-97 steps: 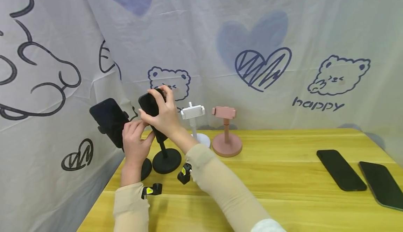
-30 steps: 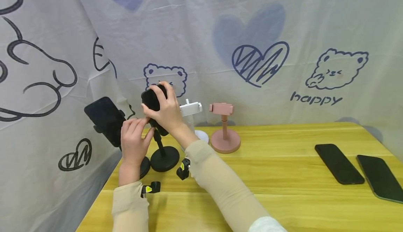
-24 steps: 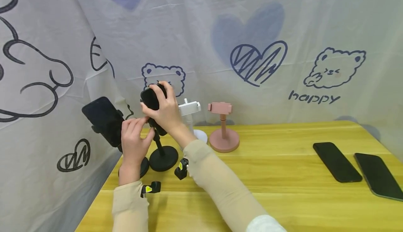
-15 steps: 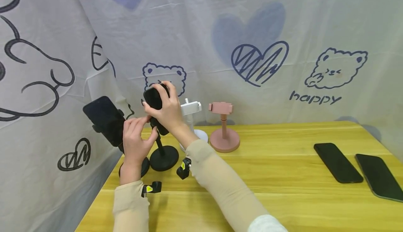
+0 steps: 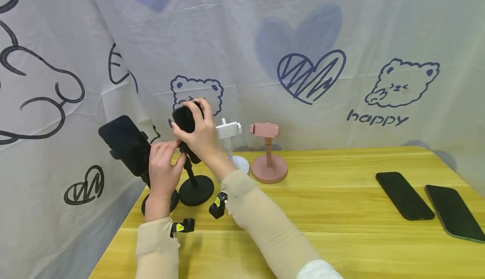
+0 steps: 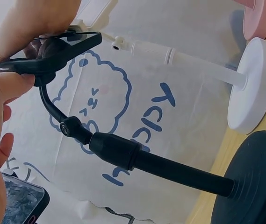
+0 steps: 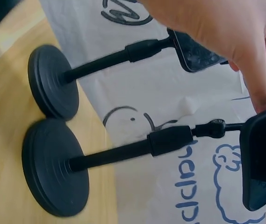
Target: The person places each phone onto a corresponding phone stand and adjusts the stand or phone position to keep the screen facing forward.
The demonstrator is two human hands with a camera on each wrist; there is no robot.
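Observation:
In the head view my right hand [image 5: 198, 136] grips a black smartphone [image 5: 184, 119] from above, thumb on its left edge and fingers over its upper right edge. The phone leans against the holder of a black phone stand [image 5: 195, 190]. My left hand [image 5: 163, 165] pinches low at the phone's left side, by the clamp. In the left wrist view a fingertip presses the clamp [image 6: 46, 77] from beneath. The phone shows its dark screen in the right wrist view. A second black stand [image 7: 53, 84], holding another black phone [image 5: 125, 144], stands just left of my left hand.
Behind my right hand stands a white phone stand [image 5: 229, 131], with a pink phone stand [image 5: 269, 167] to its right. Two black phones [image 5: 405, 195] lie flat on the right of the wooden table [image 5: 322, 211]. A printed curtain [image 5: 235, 60] hangs behind and at the left.
Over about three seconds the phone has shifted slightly up and right relative to its stand and turned more upright, with my right hand following. My left hand keeps its place at the clamp.

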